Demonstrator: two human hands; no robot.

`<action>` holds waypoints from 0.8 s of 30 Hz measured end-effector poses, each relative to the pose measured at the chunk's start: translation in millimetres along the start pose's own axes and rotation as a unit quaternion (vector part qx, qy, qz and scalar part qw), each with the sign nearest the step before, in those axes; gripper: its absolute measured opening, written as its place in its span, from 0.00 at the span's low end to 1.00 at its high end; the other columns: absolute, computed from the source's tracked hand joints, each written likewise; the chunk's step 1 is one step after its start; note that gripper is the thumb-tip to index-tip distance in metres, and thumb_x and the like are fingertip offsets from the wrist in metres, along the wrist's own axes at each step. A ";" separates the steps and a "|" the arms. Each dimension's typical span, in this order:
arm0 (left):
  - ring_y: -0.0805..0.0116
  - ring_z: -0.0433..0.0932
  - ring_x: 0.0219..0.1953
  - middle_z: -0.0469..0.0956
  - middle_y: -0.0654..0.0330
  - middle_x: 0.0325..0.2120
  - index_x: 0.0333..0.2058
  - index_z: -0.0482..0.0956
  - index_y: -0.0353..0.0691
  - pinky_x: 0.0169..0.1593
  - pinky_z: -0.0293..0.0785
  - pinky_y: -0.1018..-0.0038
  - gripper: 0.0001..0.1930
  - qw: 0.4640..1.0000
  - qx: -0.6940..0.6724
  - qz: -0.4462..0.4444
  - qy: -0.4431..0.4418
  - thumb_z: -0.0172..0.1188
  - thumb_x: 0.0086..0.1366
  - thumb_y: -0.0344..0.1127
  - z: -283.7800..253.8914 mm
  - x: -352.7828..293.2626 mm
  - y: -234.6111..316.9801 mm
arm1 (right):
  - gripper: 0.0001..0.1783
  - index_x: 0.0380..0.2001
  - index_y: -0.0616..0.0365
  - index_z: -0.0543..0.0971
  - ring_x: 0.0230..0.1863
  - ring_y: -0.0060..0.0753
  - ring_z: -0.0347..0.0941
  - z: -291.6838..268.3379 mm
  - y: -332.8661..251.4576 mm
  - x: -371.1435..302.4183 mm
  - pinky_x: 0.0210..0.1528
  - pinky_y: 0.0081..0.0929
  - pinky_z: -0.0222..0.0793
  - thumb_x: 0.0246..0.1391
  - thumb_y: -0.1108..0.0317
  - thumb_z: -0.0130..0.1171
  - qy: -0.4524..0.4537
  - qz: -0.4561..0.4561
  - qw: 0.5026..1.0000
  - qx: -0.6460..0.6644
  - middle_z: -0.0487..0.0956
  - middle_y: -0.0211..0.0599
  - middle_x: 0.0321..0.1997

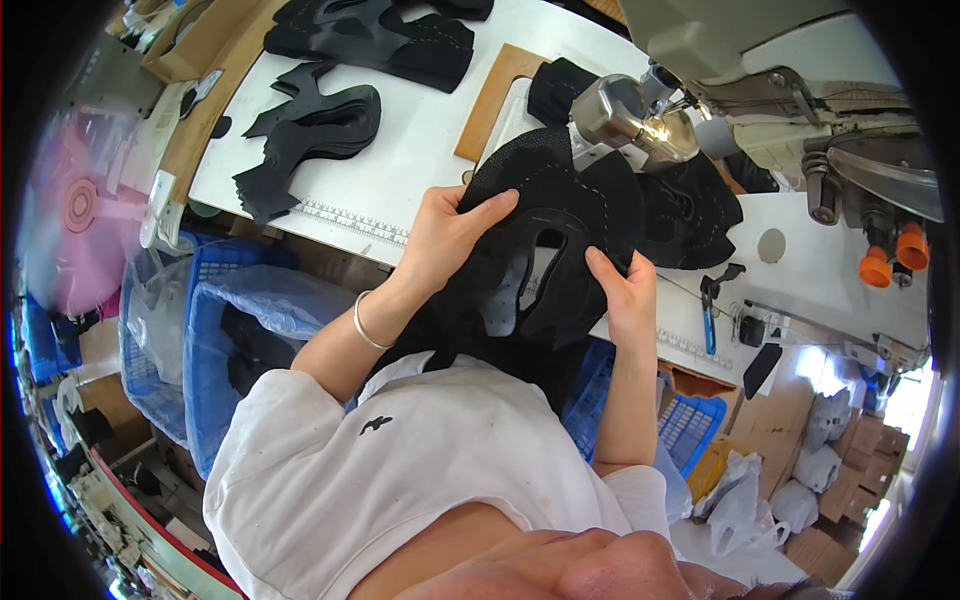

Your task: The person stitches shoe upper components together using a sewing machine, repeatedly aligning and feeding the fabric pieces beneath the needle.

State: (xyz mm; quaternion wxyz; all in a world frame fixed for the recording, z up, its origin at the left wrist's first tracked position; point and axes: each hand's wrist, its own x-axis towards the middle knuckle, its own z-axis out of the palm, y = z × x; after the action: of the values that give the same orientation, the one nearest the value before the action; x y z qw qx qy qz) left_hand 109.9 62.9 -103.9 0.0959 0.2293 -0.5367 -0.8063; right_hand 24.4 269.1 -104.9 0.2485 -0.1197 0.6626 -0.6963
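A black shoe upper (545, 205) is held flat between my two hands in front of the sewing machine (625, 115). It has a mesh edge, a dashed pale line across it and a long opening in the middle. My left hand (440, 235) grips its left edge, thumb on top. On the other side, my right hand (627, 295) pinches the lower right edge, thumb on top and fingers mostly hidden beneath. The far edge of the upper reaches the machine's lit metal head. More black pieces (690, 212) lie on the table beside it, to the right.
A stack of black cut pieces (325, 130) and a pile of uppers (385, 45) lie on the white table (420, 130). Blue crates (205, 350) stand below at left, near a pink fan (80, 205). Small blue-handled snips (709, 325) lie near the right front edge.
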 end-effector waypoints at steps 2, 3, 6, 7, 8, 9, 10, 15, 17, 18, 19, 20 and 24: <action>0.81 0.76 0.24 0.81 0.62 0.25 0.31 0.82 0.28 0.26 0.71 0.83 0.14 1.000 -0.011 -0.011 -0.001 0.64 0.63 0.37 -0.1 -0.2 -0.8 | 0.06 0.34 0.61 0.80 0.31 0.11 0.69 -2.7 -0.2 -0.4 0.35 0.14 0.65 0.58 0.69 0.61 -0.005 0.009 1.000 0.002 0.78 0.22 0.30; 0.81 0.76 0.24 0.81 0.62 0.25 0.32 0.82 0.28 0.26 0.71 0.83 0.13 1.000 -0.011 -0.012 -0.003 0.64 0.63 0.37 0.3 -0.2 0.0 | 0.07 0.34 0.61 0.80 0.31 0.11 0.69 -3.7 -0.2 -0.2 0.35 0.14 0.65 0.58 0.69 0.61 -0.011 0.016 1.000 0.004 0.78 0.22 0.30; 0.81 0.76 0.24 0.81 0.62 0.25 0.32 0.82 0.29 0.26 0.71 0.83 0.13 1.000 -0.005 -0.014 -0.002 0.64 0.63 0.37 -1.9 1.1 -4.5 | 0.06 0.34 0.61 0.80 0.32 0.11 0.69 -3.6 1.0 -1.8 0.36 0.14 0.65 0.58 0.69 0.61 -0.011 0.013 1.000 0.009 0.78 0.22 0.30; 0.81 0.76 0.24 0.82 0.62 0.26 0.32 0.82 0.29 0.26 0.71 0.83 0.13 1.000 0.001 -0.015 0.001 0.64 0.63 0.37 -2.5 1.8 -6.0 | 0.06 0.34 0.61 0.80 0.32 0.11 0.69 -2.5 0.6 -2.2 0.36 0.14 0.65 0.58 0.69 0.61 -0.010 0.012 1.000 0.009 0.78 0.22 0.30; 0.81 0.76 0.24 0.82 0.62 0.26 0.32 0.82 0.29 0.26 0.71 0.83 0.13 1.000 0.001 -0.014 0.000 0.64 0.63 0.37 -1.5 1.3 -5.0 | 0.06 0.34 0.61 0.80 0.31 0.10 0.69 -0.9 -0.1 -2.6 0.35 0.14 0.65 0.58 0.69 0.61 -0.007 0.012 1.000 0.012 0.77 0.21 0.30; 0.80 0.76 0.24 0.82 0.61 0.26 0.33 0.82 0.29 0.26 0.71 0.83 0.13 1.000 -0.010 -0.019 0.002 0.64 0.63 0.37 0.0 0.0 -3.8 | 0.06 0.34 0.61 0.80 0.31 0.10 0.68 0.0 -0.4 -3.0 0.35 0.14 0.64 0.58 0.69 0.61 -0.003 0.012 1.000 0.015 0.77 0.21 0.29; 0.80 0.76 0.24 0.82 0.61 0.26 0.33 0.82 0.28 0.26 0.71 0.83 0.14 1.000 -0.021 -0.023 0.004 0.64 0.63 0.37 0.9 -1.1 -3.1 | 0.06 0.34 0.61 0.80 0.31 0.10 0.68 -0.1 -0.2 -3.1 0.35 0.14 0.64 0.58 0.69 0.61 -0.003 0.011 1.000 0.015 0.77 0.21 0.29; 0.80 0.77 0.25 0.82 0.61 0.26 0.34 0.82 0.28 0.27 0.73 0.82 0.14 0.999 0.001 -0.033 -0.006 0.65 0.62 0.38 -4.5 -1.5 -2.3 | 0.06 0.34 0.61 0.80 0.32 0.11 0.70 -4.6 4.9 -3.9 0.35 0.14 0.66 0.57 0.69 0.62 -0.006 0.010 1.000 0.006 0.78 0.22 0.30; 0.80 0.77 0.26 0.82 0.61 0.26 0.35 0.82 0.28 0.28 0.73 0.82 0.14 0.998 0.027 -0.046 -0.017 0.65 0.61 0.37 -7.0 -2.6 2.6 | 0.06 0.34 0.62 0.81 0.32 0.11 0.71 -0.9 1.2 -6.0 0.35 0.14 0.66 0.56 0.70 0.63 0.000 0.008 1.000 0.001 0.79 0.23 0.30; 0.79 0.78 0.26 0.82 0.61 0.27 0.36 0.82 0.28 0.30 0.74 0.82 0.13 0.996 0.059 -0.042 -0.044 0.66 0.61 0.35 -6.4 -5.2 10.4 | 0.06 0.34 0.63 0.81 0.32 0.12 0.71 1.3 -0.7 -6.9 0.35 0.15 0.67 0.56 0.71 0.63 0.004 0.006 1.000 -0.003 0.80 0.24 0.31; 0.79 0.78 0.27 0.82 0.61 0.28 0.37 0.82 0.29 0.31 0.75 0.82 0.12 0.993 0.090 -0.038 -0.071 0.66 0.60 0.33 -6.4 -6.8 14.5 | 0.06 0.34 0.63 0.81 0.32 0.12 0.71 2.1 -1.4 -7.1 0.35 0.15 0.67 0.56 0.71 0.63 0.004 0.006 1.000 -0.003 0.80 0.24 0.31; 0.79 0.78 0.27 0.82 0.61 0.28 0.37 0.82 0.29 0.31 0.75 0.82 0.12 0.993 0.090 -0.038 -0.071 0.66 0.60 0.33 -7.8 -6.1 13.9 | 0.06 0.34 0.63 0.81 0.32 0.13 0.72 2.5 -1.8 -7.2 0.35 0.15 0.67 0.55 0.72 0.64 0.004 -0.004 1.000 -0.013 0.80 0.26 0.31; 0.78 0.78 0.28 0.82 0.61 0.29 0.38 0.82 0.29 0.33 0.75 0.80 0.13 0.986 0.134 0.003 -0.101 0.68 0.57 0.31 -5.5 -4.3 11.6 | 0.08 0.35 0.64 0.82 0.33 0.17 0.74 11.9 -7.9 -8.5 0.37 0.17 0.69 0.52 0.73 0.65 -0.013 -0.059 0.998 -0.034 0.81 0.28 0.33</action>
State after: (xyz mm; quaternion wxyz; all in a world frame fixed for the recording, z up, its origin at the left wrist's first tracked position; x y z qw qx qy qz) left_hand 115.2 55.4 -94.0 0.0121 0.1557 -0.6477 -0.7457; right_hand 36.1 263.1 -94.6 0.2111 -0.1761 0.6744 -0.6853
